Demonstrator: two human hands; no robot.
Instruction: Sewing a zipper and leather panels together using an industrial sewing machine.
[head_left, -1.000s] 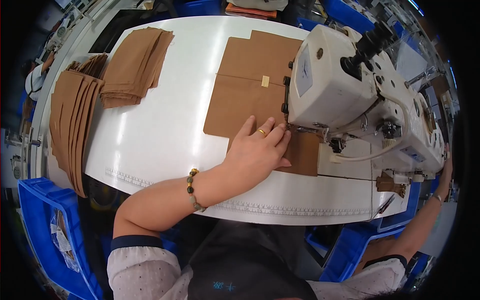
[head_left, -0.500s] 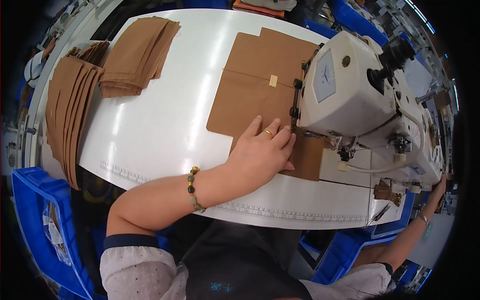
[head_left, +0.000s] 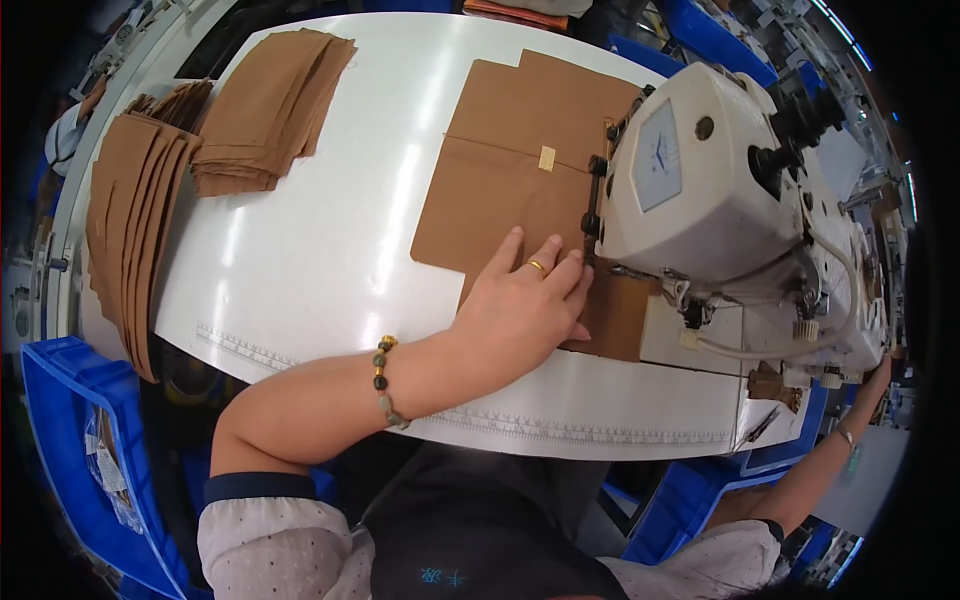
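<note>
Shifted view; tabletop [head_left: 330, 230] room beside cloth [head_left: 500, 203]

The person's left forearm [head_left: 330, 395] runs from a bent elbow [head_left: 235, 430] at the near left toward the right and far side, ending in a left hand [head_left: 525, 300] laid palm down, its fingers [head_left: 508, 252] slightly spread and pointing far and right, with the thumb [head_left: 580, 332] out on the near right side. The right arm [head_left: 815, 478] reaches out to the far right, where the right hand [head_left: 877, 372] is mostly hidden, its grip unclear.
</note>
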